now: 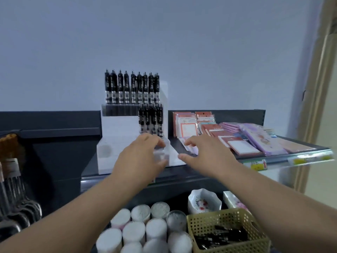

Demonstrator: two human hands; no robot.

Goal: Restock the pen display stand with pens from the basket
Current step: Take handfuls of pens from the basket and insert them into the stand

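Observation:
The white tiered pen display stand (118, 136) sits on the dark shelf. Its top row is full of black pens (131, 88), and a shorter row of black pens (150, 119) fills the right end of the second tier. My left hand (144, 156) is at the stand's lower front right; its fingers curl down around something dark that looks like a black pen (160, 147), though it is blurred. My right hand (206, 154) hovers just right of the stand with fingers spread and holds nothing. The beige perforated basket (206, 234) at bottom right holds several black pens (224, 234).
Notepads and card packs (242, 136) cover the shelf right of the stand. Below are several round white-topped containers (145, 229), a small white dish (204, 201) and, at the far left, hanging scissors (18, 212). A door frame (321, 88) stands at the right.

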